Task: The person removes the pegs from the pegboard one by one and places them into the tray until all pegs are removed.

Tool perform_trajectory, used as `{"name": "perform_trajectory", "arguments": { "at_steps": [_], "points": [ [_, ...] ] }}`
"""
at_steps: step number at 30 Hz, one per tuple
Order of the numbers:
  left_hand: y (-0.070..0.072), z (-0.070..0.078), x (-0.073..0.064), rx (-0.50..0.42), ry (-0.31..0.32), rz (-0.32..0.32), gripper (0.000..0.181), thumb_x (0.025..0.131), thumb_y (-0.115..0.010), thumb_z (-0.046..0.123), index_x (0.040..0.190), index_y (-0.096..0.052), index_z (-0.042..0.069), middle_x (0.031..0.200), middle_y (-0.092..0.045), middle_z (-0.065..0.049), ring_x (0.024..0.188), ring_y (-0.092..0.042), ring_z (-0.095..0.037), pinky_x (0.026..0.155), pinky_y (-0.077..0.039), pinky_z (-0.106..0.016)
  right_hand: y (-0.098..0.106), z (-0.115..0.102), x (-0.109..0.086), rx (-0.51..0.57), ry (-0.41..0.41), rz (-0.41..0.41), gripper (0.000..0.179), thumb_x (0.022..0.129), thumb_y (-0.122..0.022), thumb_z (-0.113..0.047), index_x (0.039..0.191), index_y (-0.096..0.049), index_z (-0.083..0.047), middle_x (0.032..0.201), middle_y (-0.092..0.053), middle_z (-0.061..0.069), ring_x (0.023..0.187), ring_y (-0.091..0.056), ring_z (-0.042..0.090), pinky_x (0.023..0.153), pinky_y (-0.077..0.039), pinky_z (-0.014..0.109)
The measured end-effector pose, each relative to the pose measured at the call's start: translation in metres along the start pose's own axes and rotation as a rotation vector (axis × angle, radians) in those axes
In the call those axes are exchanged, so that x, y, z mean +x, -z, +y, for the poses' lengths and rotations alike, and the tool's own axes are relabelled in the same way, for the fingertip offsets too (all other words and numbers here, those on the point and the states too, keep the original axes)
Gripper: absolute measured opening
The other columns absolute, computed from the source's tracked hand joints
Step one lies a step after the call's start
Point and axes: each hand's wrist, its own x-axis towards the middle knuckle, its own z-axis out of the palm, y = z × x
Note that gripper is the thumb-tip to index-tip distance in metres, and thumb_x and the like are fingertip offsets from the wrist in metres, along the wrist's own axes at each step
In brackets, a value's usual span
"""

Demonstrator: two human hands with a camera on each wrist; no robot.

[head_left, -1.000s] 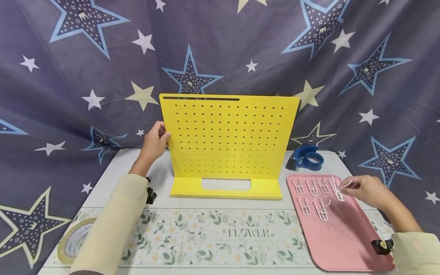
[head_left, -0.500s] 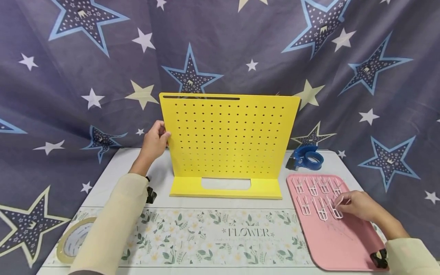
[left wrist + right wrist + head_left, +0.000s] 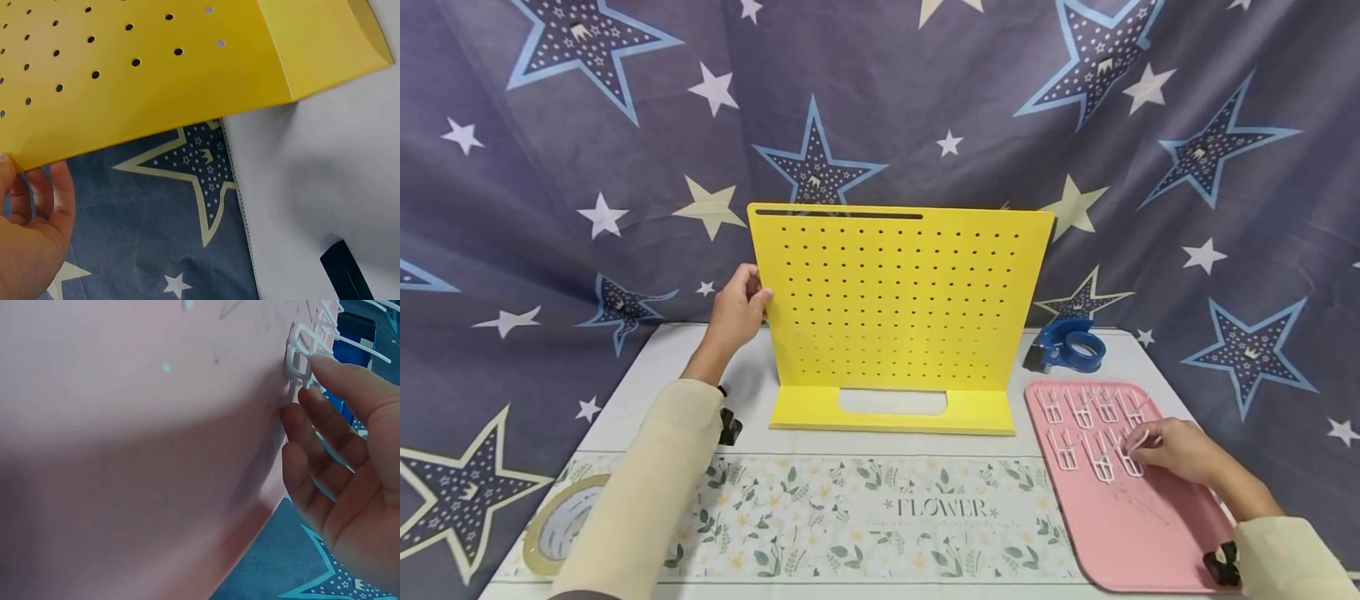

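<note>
A yellow pegboard (image 3: 895, 300) stands upright on its base at the middle of the table. My left hand (image 3: 737, 308) grips its left edge, thumb in front and fingers behind, as the left wrist view (image 3: 37, 219) also shows. At the right, my right hand (image 3: 1176, 450) pinches a white wire pegboard hook (image 3: 1131, 462) between thumb and index finger, low over the pink tray (image 3: 1150, 533). In the right wrist view, the hook's looped frame (image 3: 299, 359) is at the fingertips. Several similar white hooks (image 3: 1081, 408) lie in two rows on the tray.
Behind the tray sits a blue tape dispenser (image 3: 1067, 346). A roll of tape (image 3: 542, 542) lies at the left front, partly behind the left sleeve. A floral runner (image 3: 850, 517) crosses the table's front. A star-patterned curtain (image 3: 880, 100) hangs behind the board.
My right hand has moved toward me and slightly left, carrying a white hook down to the right end of the lower row. My left hand has stayed on the pegboard's edge.
</note>
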Motion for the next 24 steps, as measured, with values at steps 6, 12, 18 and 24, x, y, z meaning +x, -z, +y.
{"name": "perform_trajectory", "arguments": {
  "at_steps": [6, 12, 18, 24],
  "points": [
    [-0.003, 0.003, -0.001, -0.024, 0.013, -0.001, 0.025, 0.106, -0.052, 0.013, 0.129, -0.047, 0.006, 0.102, -0.05, -0.01, 0.088, -0.057, -0.024, 0.074, -0.055, -0.032, 0.012, -0.003, -0.004, -0.051, -0.06, -0.038, 0.01, 0.084, -0.08, -0.017, 0.092, -0.075, -0.021, 0.079, -0.069, -0.011, 0.074, -0.059, -0.001, 0.065, -0.05, 0.025],
    [0.003, 0.018, -0.003, -0.062, 0.074, 0.015, 0.04, 0.105, -0.053, 0.019, 0.14, -0.039, 0.006, 0.124, -0.052, -0.015, 0.106, -0.058, -0.029, 0.087, -0.053, -0.041, 0.041, -0.006, -0.005, -0.087, -0.108, 0.039, 0.015, 0.086, -0.075, -0.011, 0.101, -0.075, -0.009, 0.085, -0.073, 0.0, 0.075, -0.066, 0.011, 0.063, -0.051, 0.028],
    [0.023, 0.04, -0.021, -0.062, 0.002, 0.095, 0.051, 0.101, -0.059, 0.025, 0.143, -0.037, 0.003, 0.141, -0.045, -0.019, 0.128, -0.051, -0.036, 0.107, -0.045, -0.051, 0.071, -0.037, -0.001, -0.077, -0.076, 0.221, 0.027, 0.094, -0.072, -0.022, 0.115, -0.069, -0.004, 0.091, -0.076, 0.011, 0.07, -0.06, -0.006, 0.059, -0.05, 0.028],
    [0.033, 0.059, -0.05, 0.069, -0.208, -0.019, 0.06, 0.1, -0.063, 0.025, 0.148, -0.037, 0.0, 0.148, -0.04, -0.024, 0.135, -0.042, -0.041, 0.112, -0.039, -0.058, 0.079, -0.1, 0.018, -0.048, 0.044, 0.319, 0.044, 0.1, -0.066, -0.026, 0.137, -0.058, -0.004, 0.115, -0.073, 0.018, 0.084, -0.067, -0.003, 0.068, -0.057, 0.041]
  ]
}}
